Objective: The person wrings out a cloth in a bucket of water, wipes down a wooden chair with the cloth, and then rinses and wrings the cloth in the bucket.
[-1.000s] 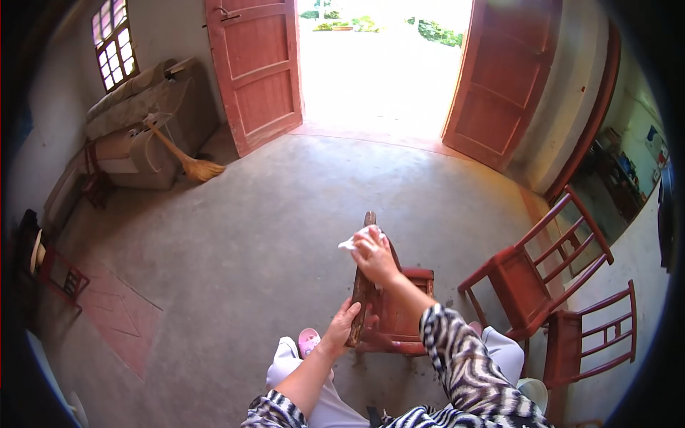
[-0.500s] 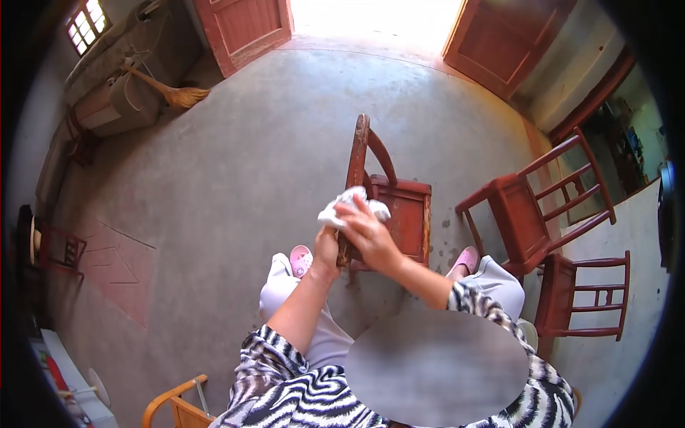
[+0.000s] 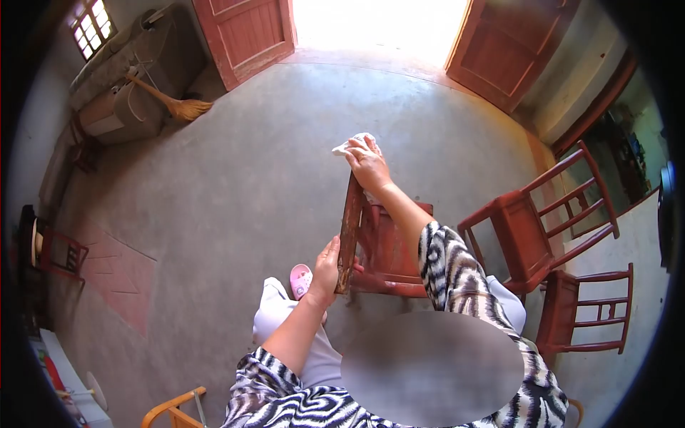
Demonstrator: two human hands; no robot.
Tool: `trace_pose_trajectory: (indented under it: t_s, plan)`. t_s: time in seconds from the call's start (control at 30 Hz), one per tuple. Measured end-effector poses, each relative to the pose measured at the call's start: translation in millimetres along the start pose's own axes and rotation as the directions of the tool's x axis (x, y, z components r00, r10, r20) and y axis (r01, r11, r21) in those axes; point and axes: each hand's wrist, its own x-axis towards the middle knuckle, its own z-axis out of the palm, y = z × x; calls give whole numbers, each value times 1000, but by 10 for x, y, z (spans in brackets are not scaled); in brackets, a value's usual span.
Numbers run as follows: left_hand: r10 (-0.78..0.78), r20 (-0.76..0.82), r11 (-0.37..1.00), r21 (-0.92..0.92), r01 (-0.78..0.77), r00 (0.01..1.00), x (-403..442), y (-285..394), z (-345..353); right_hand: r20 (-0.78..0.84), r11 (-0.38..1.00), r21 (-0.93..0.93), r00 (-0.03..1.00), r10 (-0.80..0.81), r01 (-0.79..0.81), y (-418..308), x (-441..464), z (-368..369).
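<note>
A worn reddish-brown wooden chair [image 3: 394, 246] is tipped in front of me, with one scuffed bar [image 3: 350, 217] raised lengthwise toward the doorway. My left hand [image 3: 327, 272] is closed round the near end of that bar, a fingertip showing on its right side. At the far end, my right hand [image 3: 369, 167] presses a crumpled white cloth [image 3: 344, 149] over the bar's tip. The hand and cloth hide that tip, and my right forearm and sleeve cover part of the chair's right side.
Two more red chairs [image 3: 524, 228] [image 3: 560, 314] stand on the right by the wall. A straw broom [image 3: 187, 108] leans at the upper left. Open wooden doors [image 3: 246, 36] flank the bright doorway. An orange-framed chair [image 3: 171, 408] is at the lower left.
My right hand has slid the cloth away from me along the bar to its far end. My left hand has shifted slightly nearer to me, still on the bar, and the chair has come closer.
</note>
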Motion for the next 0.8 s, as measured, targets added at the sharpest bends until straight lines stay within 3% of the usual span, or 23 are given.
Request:
trace_pose_trajectory:
  t_s: [0.03, 0.07, 0.1, 0.13, 0.17, 0.23, 0.33, 0.37, 0.4, 0.43, 0.47, 0.5, 0.6, 0.8]
  plan:
    - [-17, 3, 1000, 16, 17, 1000, 19, -7, -17, -6, 998, 55, 1000, 0, 1, 17, -42, 0]
    - [-11, 15, 1000, 15, 11, 1000, 80, -34, -44, -33, 977, 163, 990, -135, 138, 10, -137, -26]
    - [161, -44, 979, 136, -154, 986, 134, -81, -64, -47, 973, 131, 981, -186, 191, -23, -308, -24]
    - [329, -80, 917, 264, -299, 941, 139, -120, -68, -38, 940, 263, 976, -213, 215, -126, -513, -65]
    - [322, -69, 919, 265, -294, 944, 118, -115, -60, 3, 942, 269, 978, -210, 202, -289, -726, -153]
    - [568, -200, 673, 671, -311, 798, 115, -28, -64, 80, 917, 324, 959, -271, 232, -472, -1091, -255]
    - [659, -406, 751, 310, -583, 633, -161, 574, 85, 139, 896, 395, 951, -278, 204, -709, -1579, -434]
    - [731, -372, 682, 361, -636, 573, -336, 882, 133, 142, 905, 367, 948, -283, 215, -764, -1724, -475]
    - [799, -296, 592, 238, -770, 523, -572, 1232, 234, 122, 890, 401, 951, -284, 214, -791, -1846, -468]
    - [874, -193, 472, 125, -873, 445, -890, 1630, 450, 69, 864, 444, 953, -296, 237, -699, -1910, -319]
    - [928, -39, 363, -124, -923, 370, -1178, 2005, 494, -5, 892, 338, 948, -318, 301, -691, -1975, -319]
    - [844, 510, 231, -70, -970, 165, -1572, 2420, 646, 45, 885, 376, 949, -313, 274, -655, -1974, -331]
    - [864, 459, 301, -138, -944, 208, -1512, 1975, 706, 101, 899, 396, 965, -244, 186, -739, -2001, -479]
    - [913, 355, 266, -141, -954, 202, -1758, 1592, 702, 79, 866, 483, 979, -190, 129, -700, -2007, -505]
